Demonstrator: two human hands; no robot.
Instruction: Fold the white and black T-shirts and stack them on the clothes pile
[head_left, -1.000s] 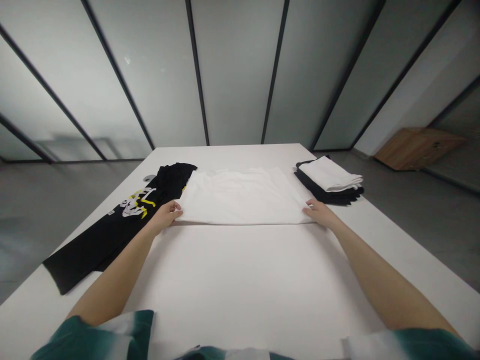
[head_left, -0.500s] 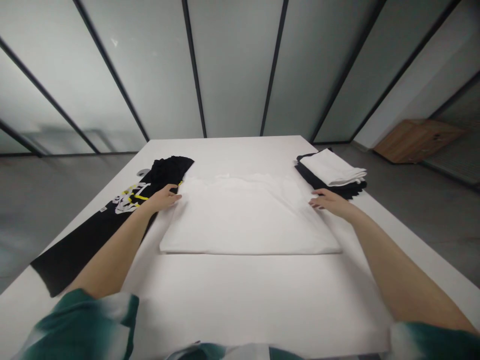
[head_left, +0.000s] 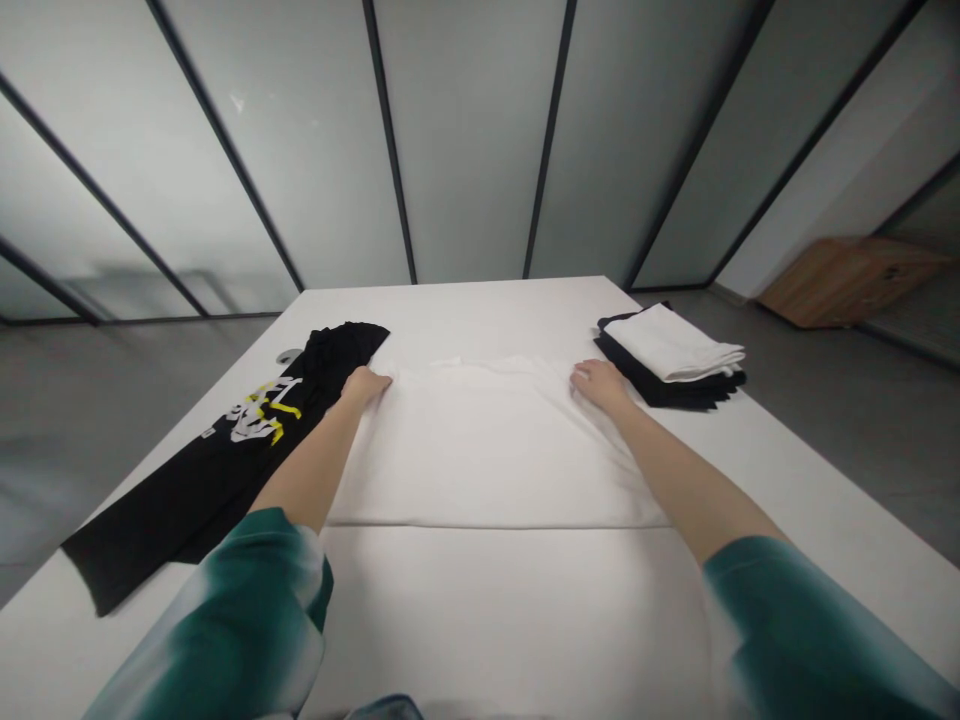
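The white garment (head_left: 487,450) lay spread on the table (head_left: 510,630) in front of me, between the black printed garment (head_left: 172,500) and the folded stack (head_left: 671,345). My left hand (head_left: 367,382) was at its far left corner; my right hand (head_left: 598,381) rested at its far right, fingers bent. I could not tell whether either hand pinched fabric. I judged the cloth light, soft and limp, easily creased but not fragile. The best holding points were both far corners, gripped evenly.
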